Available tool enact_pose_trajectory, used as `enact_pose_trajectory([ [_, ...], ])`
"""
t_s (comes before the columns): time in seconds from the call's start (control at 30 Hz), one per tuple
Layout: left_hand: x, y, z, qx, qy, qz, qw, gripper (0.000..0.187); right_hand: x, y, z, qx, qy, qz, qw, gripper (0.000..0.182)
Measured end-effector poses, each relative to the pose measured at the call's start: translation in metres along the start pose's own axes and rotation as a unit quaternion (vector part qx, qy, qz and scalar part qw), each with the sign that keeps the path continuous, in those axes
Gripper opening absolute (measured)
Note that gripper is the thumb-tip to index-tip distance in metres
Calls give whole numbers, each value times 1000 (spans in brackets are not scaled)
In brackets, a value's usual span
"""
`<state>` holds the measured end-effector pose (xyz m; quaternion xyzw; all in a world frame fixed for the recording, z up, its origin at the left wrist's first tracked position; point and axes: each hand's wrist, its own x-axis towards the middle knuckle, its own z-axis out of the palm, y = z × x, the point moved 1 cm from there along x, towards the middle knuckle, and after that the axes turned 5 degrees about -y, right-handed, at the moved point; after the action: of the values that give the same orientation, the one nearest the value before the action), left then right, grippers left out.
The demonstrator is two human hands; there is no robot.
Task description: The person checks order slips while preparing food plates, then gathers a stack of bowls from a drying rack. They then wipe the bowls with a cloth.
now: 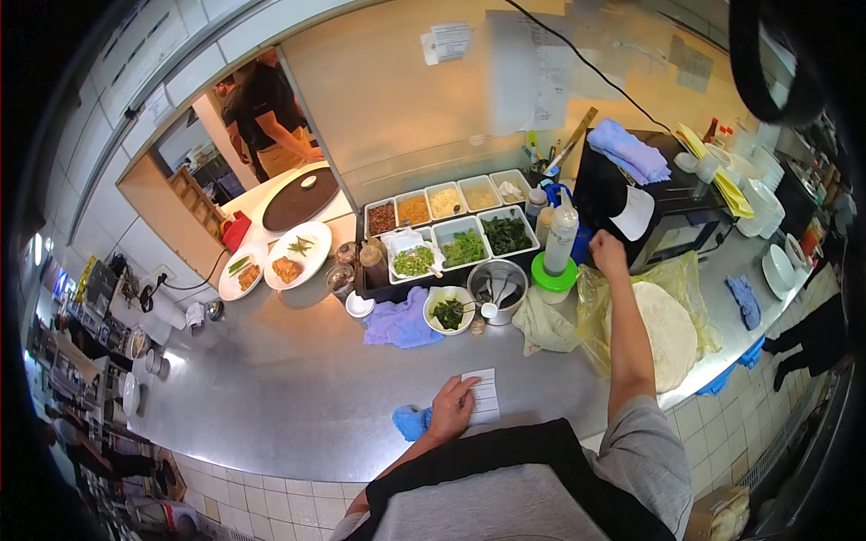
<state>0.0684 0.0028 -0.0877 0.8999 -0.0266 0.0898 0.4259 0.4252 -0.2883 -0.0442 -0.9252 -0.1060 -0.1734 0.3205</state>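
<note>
My left hand (451,409) rests at the counter's front edge, its fingers over the left side of a printed paper slip (484,397). A crumpled blue cloth (410,422) lies just left of that hand. My right arm stretches forward over the flatbreads, and my right hand (610,253) is closed in a fist. It is near a dark blue container (583,245) and right of a clear squeeze bottle (561,236), which stands above a green-lidded tub (552,278). Whatever the right fingers may hold is hidden.
Trays of chopped greens (463,246) and toppings line the back. In front are a bowl of greens (446,311), a metal pot (498,287) and a purple cloth (402,319). Plated food (298,256) stands left; flatbreads (666,338) lie right. People (271,108) stand beyond the hatch.
</note>
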Motion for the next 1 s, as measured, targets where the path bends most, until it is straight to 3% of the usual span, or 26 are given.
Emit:
enact_pose_trajectory([
  [0.07, 0, 8, -2, -45, 37, 19, 998, 32, -20, -38, -47, -46, 29, -19, 998, 15],
  [0.1, 2, 13, -5, -68, 53, 30, 996, 32, -31, -58, -71, -28, -3, -17, 999, 13],
  [0.13, 5, 20, -10, -58, 57, 36, 996, 31, -46, -87, -96, 29, -57, -6, 998, 16],
  [0.23, 23, 44, -27, -54, 43, 38, 997, 27, -75, -158, -126, 122, -272, -126, 946, 18],
  [0.27, 32, 49, -32, -63, 38, 47, 996, 26, -81, -176, -126, 76, -306, -245, 917, 18],
  [0.33, 49, 68, -44, -94, 49, 79, 991, 24, -98, -207, -122, 41, -344, -362, 865, 18],
  [0.43, 59, 91, -61, -159, 12, 105, 982, 24, -113, -250, -128, -50, -433, -392, 810, 15],
  [0.53, 59, 100, -69, -172, -15, 126, 977, 23, -118, -268, -110, -95, -414, -470, 773, 15],
  [0.63, 54, 107, -77, -144, -35, 113, 982, 22, -115, -279, -97, -201, -435, -473, 739, 20],
  [0.73, 53, 105, -83, -137, -32, 88, 986, 21, -114, -283, -100, -175, -351, -446, 805, 31],
  [0.8, 53, 100, -87, -183, 19, 97, 978, 21, -114, -280, -102, -140, -306, -408, 849, 35],
  [0.9, 54, 101, -97, -235, 116, 99, 960, 16, -114, -275, -93, 100, -307, -290, 901, 35],
  [0.97, 54, 106, -104, -245, 181, 107, 946, 14, -122, -266, -72, 258, -403, -213, 852, 33],
  [1.0, 51, 101, -107, -242, 155, 79, 955, 18, -127, -265, -60, 336, -399, -185, 832, 29],
])
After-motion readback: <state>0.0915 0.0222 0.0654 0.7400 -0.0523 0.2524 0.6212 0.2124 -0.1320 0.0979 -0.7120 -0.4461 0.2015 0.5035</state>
